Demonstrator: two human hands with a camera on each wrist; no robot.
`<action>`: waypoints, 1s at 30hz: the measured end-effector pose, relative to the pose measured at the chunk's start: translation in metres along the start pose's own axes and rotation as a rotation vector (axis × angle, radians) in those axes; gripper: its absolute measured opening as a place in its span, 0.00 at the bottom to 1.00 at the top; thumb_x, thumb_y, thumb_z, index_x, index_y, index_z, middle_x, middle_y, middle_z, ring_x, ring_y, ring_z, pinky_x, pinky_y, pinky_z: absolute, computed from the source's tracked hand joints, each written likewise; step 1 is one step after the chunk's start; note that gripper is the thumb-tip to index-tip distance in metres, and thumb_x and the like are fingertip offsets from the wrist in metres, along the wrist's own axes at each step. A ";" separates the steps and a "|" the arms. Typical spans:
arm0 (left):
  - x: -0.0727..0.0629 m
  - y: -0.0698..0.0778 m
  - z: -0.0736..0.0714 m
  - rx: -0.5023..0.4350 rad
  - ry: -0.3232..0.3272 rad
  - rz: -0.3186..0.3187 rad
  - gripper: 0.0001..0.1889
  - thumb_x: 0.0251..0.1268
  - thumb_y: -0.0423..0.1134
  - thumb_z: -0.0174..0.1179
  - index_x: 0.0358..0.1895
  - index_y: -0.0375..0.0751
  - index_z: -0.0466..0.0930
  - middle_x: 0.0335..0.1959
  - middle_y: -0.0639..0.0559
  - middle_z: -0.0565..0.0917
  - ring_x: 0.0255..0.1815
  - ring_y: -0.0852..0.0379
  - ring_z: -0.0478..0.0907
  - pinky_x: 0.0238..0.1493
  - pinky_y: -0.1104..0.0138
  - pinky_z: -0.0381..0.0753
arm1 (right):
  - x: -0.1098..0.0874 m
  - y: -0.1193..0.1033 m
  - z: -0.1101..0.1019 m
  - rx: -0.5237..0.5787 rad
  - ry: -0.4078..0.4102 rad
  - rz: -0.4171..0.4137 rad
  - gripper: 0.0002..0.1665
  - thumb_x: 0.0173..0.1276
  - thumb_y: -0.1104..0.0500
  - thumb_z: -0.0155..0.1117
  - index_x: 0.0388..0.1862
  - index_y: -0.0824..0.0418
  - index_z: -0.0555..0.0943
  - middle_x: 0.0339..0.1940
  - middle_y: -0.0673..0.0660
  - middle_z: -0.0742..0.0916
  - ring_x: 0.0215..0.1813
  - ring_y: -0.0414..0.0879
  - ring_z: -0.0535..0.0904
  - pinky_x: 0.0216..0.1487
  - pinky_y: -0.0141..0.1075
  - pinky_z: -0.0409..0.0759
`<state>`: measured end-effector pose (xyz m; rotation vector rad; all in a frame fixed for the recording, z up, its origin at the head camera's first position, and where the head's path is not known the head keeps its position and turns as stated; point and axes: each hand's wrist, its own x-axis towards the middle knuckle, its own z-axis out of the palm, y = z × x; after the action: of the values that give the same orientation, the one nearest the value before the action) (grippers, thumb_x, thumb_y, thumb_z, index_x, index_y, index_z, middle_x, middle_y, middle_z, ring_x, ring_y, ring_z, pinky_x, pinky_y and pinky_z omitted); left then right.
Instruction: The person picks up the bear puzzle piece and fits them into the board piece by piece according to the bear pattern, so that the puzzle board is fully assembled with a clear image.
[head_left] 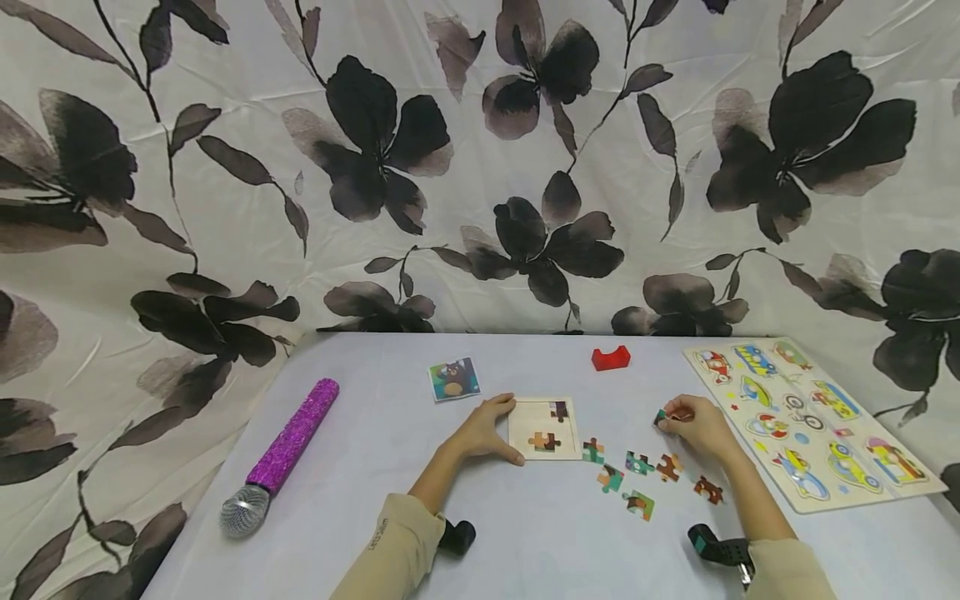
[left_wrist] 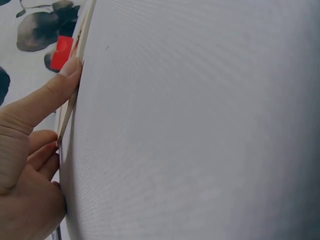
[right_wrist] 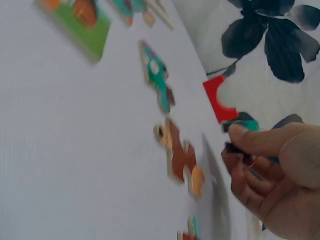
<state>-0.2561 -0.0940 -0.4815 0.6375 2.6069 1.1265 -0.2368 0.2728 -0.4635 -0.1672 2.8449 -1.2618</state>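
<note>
My left hand (head_left: 480, 429) holds a small square wooden puzzle tray (head_left: 527, 417) by its left side, thumb at the near corner and fingers at the far one. In the left wrist view the thumb (left_wrist: 52, 95) lies against the tray's edge. Inside the tray sit a dark jigsaw piece at the upper right and joined orange-brown pieces (head_left: 543, 442) near the bottom. My right hand (head_left: 699, 427) pinches a green and dark jigsaw piece (right_wrist: 245, 125) between thumb and fingers, above the table. Several loose pieces (head_left: 640, 463) lie between the tray and this hand.
A picture card with a bear (head_left: 454, 379) lies behind the tray. A red notched block (head_left: 611, 358) is at the back. On the right is a vehicle puzzle board (head_left: 810, 442), and on the left a glittery purple microphone (head_left: 294, 435). A floral cloth (head_left: 465, 208) hangs behind the table.
</note>
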 end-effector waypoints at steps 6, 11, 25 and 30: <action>0.001 0.000 0.000 -0.008 0.001 -0.002 0.53 0.34 0.42 0.79 0.68 0.28 0.60 0.72 0.40 0.59 0.73 0.40 0.52 0.71 0.50 0.52 | 0.015 -0.019 0.008 0.407 0.086 -0.043 0.19 0.68 0.63 0.59 0.49 0.79 0.72 0.35 0.59 0.82 0.30 0.37 0.83 0.31 0.30 0.83; 0.000 -0.001 0.001 0.009 0.003 0.001 0.53 0.34 0.42 0.79 0.68 0.28 0.61 0.72 0.40 0.59 0.73 0.41 0.52 0.72 0.50 0.46 | 0.028 -0.038 0.020 0.672 0.126 -0.007 0.20 0.67 0.64 0.60 0.54 0.76 0.71 0.35 0.50 0.82 0.31 0.35 0.83 0.35 0.26 0.82; 0.002 -0.003 0.001 0.008 0.003 0.008 0.53 0.34 0.42 0.79 0.68 0.28 0.60 0.72 0.40 0.59 0.73 0.41 0.52 0.73 0.51 0.44 | 0.040 -0.072 0.052 0.789 0.167 -0.039 0.23 0.67 0.68 0.57 0.59 0.76 0.70 0.32 0.47 0.83 0.33 0.36 0.82 0.37 0.27 0.82; 0.001 -0.004 0.001 0.007 0.005 0.012 0.53 0.34 0.42 0.79 0.68 0.28 0.60 0.72 0.40 0.59 0.73 0.41 0.52 0.73 0.51 0.45 | 0.039 -0.078 0.060 0.828 0.165 -0.023 0.13 0.64 0.66 0.63 0.45 0.71 0.76 0.33 0.51 0.84 0.33 0.40 0.84 0.41 0.32 0.83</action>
<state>-0.2581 -0.0949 -0.4851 0.6529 2.6162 1.1239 -0.2650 0.1719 -0.4454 -0.0699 2.1673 -2.3945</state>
